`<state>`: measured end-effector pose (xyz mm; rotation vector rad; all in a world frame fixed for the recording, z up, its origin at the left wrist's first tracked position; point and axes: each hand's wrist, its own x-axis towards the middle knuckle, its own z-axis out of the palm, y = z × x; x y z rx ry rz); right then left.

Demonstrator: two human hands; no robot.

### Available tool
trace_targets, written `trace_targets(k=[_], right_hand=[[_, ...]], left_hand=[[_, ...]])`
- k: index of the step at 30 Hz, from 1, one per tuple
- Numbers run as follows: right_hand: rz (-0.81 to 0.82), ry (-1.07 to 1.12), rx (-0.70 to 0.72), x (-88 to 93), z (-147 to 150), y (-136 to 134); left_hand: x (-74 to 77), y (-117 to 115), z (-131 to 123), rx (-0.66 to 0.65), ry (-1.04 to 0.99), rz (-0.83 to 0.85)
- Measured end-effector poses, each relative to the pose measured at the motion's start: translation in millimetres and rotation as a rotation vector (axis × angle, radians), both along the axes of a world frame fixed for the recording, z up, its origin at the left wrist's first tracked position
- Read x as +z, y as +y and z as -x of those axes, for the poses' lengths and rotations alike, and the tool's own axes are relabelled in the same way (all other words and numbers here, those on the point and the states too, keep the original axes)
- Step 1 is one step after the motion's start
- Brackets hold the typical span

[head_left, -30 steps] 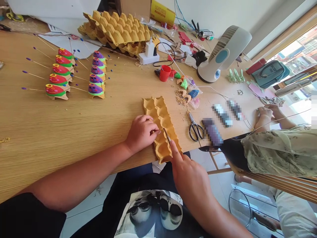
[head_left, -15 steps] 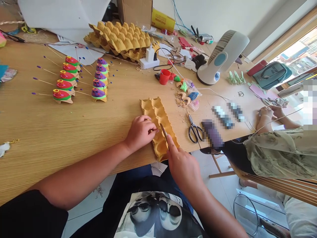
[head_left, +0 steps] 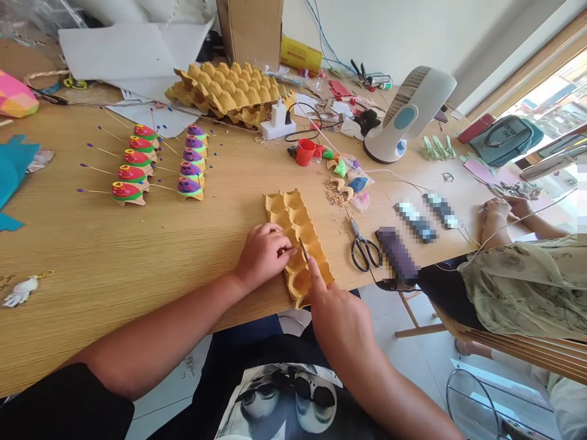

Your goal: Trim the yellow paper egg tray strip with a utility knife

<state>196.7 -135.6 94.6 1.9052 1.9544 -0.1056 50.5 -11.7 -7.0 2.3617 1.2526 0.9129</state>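
A two-row strip of yellow egg carton [head_left: 300, 215] lies on the table in front of me, its long side running away from my body. My left hand [head_left: 260, 256] presses on its left edge, fingers curled over the rim. In my right hand [head_left: 342, 318] is a slim knife [head_left: 304, 250], the index finger stretched along its back. The blade rests against the middle ridge between the two rows of cups. My right palm hides the knife's handle.
Black-handled scissors [head_left: 365, 249] lie right of the strip. Farther off are a red cup [head_left: 305, 153], a white fan [head_left: 403, 122], stacked egg trays [head_left: 229, 91] and a power strip [head_left: 278, 127]. Painted carton figures [head_left: 131, 174] stand at left. Another person's hands [head_left: 498, 214] rest at right.
The view has shifted slightly, so the table's things sit lower and a little to the right. Both hands keep their hold; the knife stays at about the same spot on the strip.
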Motion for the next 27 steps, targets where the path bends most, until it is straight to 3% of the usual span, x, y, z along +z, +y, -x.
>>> trace_targets(k=[14, 27], right_hand=[[0.037, -0.014, -0.004, 10.7, -3.6, -2.9], [-0.053, 0.081, -0.02, 1.2, -10.1, 9.5]], left_hand=[[-1.4, 1.6, -1.7, -0.009, -0.038, 0.034], [-9.3, 5.3, -2.5, -0.049, -0.069, 0.067]])
